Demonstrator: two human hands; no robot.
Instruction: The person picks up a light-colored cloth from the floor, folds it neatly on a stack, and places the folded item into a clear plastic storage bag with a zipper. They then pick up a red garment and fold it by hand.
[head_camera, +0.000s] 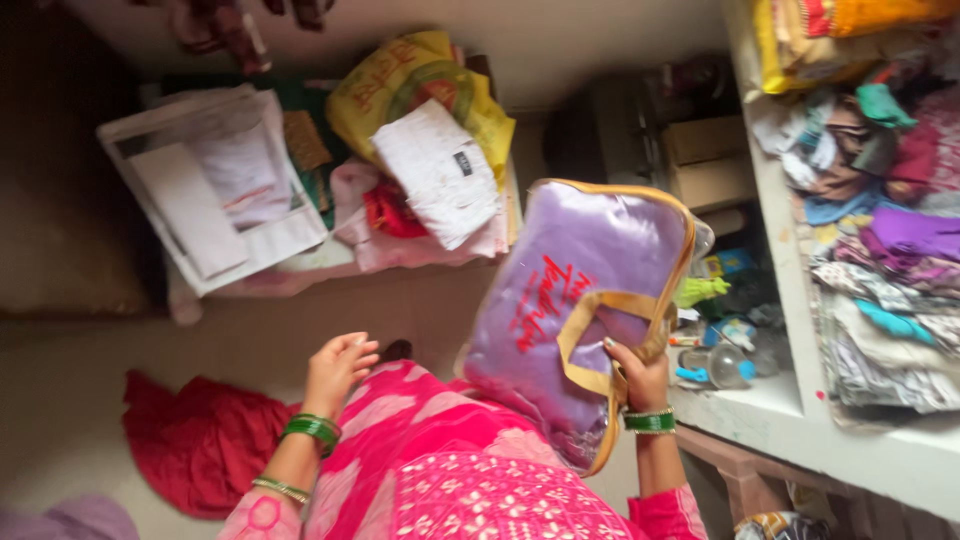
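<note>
My right hand (640, 378) grips the tan strap handle of a clear zip bag (585, 300) with purple cloth inside and red lettering on its front. The bag hangs tilted in front of my pink patterned clothing (450, 470). My left hand (338, 368) is held out lower left with its fingers loosely curled and nothing in it. Green bangles sit on both wrists.
A red cloth (200, 440) lies on the floor at lower left. Ahead, a low surface holds a yellow bag (420, 85), a white folded garment (438, 170) and a white packet (215, 185). White shelves (790, 400) on the right carry stacked folded fabrics (890, 240) and small items.
</note>
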